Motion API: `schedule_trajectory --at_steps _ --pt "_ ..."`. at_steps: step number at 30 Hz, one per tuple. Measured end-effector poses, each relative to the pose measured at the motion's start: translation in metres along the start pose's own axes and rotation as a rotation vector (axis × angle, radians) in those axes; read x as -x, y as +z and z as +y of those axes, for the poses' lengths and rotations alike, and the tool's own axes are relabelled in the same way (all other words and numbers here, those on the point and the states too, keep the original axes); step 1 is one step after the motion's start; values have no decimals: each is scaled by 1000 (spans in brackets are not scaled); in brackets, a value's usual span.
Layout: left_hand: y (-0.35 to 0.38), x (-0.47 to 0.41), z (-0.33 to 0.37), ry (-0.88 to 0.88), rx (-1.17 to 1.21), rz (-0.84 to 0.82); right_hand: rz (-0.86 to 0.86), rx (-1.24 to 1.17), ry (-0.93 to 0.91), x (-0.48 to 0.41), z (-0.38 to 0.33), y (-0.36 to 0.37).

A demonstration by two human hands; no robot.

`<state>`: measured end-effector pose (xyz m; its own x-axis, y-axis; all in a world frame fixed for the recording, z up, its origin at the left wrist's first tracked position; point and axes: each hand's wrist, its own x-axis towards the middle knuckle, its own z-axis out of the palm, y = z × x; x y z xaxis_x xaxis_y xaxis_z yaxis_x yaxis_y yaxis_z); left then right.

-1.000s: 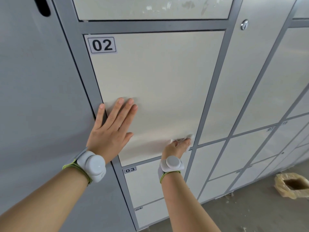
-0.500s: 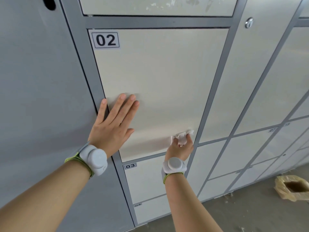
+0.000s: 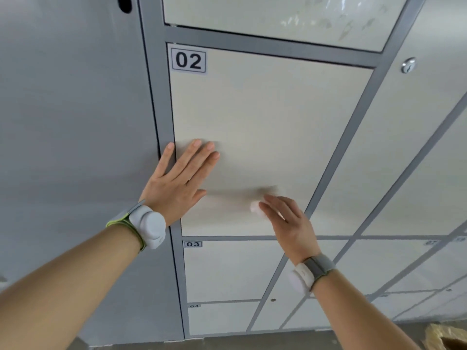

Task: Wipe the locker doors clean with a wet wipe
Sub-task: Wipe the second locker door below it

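Note:
The cream locker door labelled 02 fills the middle of the head view. My left hand lies flat against its lower left part, fingers straight and the thumb over the grey frame. My right hand is lower and to the right. Its extended fingers press a small white wet wipe against the door near the bottom edge. The hand and wipe are motion-blurred, and most of the wipe is hidden under the fingers.
The door above carries pale smudges. Door 03 and smaller doors sit below. A column to the right has a round lock. A plain grey panel stands at the left. A brown bag lies on the floor, bottom right.
My right hand has swept the wipe leftward along the lower part of door 02, away from its right edge, and turned so its fingers point left. My left hand stays flat in place.

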<state>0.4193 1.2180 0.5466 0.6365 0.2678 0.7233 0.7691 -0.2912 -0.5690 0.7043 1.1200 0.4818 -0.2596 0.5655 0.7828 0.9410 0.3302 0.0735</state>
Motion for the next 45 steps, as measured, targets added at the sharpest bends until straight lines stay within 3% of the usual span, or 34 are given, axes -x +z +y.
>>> schedule_trajectory --at_steps 6,9,16,21,26,30,45 --pt "-11 3 9 -47 -69 -79 -128 4 -442 -15 34 12" --pt "-14 4 12 -51 -113 -106 -174 175 -686 -12 53 18" --pt "-19 6 22 -107 -146 -136 -350 433 -922 10 73 40" --pt "-18 17 25 -158 -156 -170 -447 372 -992 6 76 40" --pt "-17 23 29 -188 -137 -192 -352 184 -841 -23 61 36" --pt "-15 24 28 -179 -127 -203 -294 253 -801 -30 61 33" --pt "-14 25 26 -190 -78 -201 -482 389 -1071 -3 67 48"
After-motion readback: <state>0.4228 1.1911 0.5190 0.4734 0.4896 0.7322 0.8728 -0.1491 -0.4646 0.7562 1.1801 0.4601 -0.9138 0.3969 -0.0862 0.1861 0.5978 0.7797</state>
